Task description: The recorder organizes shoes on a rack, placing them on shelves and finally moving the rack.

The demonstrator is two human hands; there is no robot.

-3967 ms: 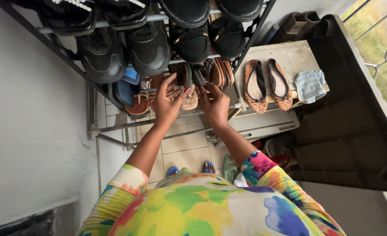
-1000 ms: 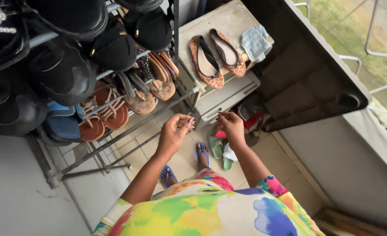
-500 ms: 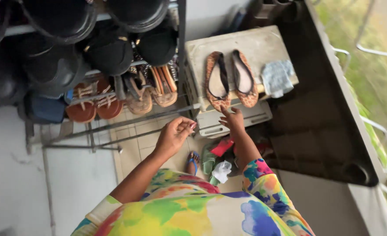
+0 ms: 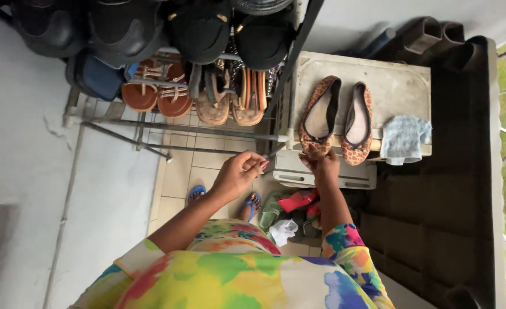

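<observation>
1. Tiled floor (image 4: 204,166) runs under a metal shoe rack (image 4: 207,131) beside a pale box top (image 4: 401,80).
2. On that box top lie two leopard-print flat shoes (image 4: 320,114), with a blue cloth (image 4: 404,139) just beside them.
3. Right hand (image 4: 320,163) reaches out, fingertips pinching the heel of the nearer flat shoe.
4. Left hand (image 4: 238,174) hovers near the rack, fingers curled shut, holding nothing visible.
5. Brown sandals (image 4: 155,94) and dark shoes (image 4: 201,28) fill the rack shelves.

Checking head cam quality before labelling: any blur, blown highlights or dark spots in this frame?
Head view: mostly sharp, with both hands and the leopard-print flats crisp. The black shoes on the rack's top row are dark and lose detail. The dark bin at right is also underexposed. Daylight at the far right edge is bright but not clipped. The left hand and right hand are evenly lit.
</observation>
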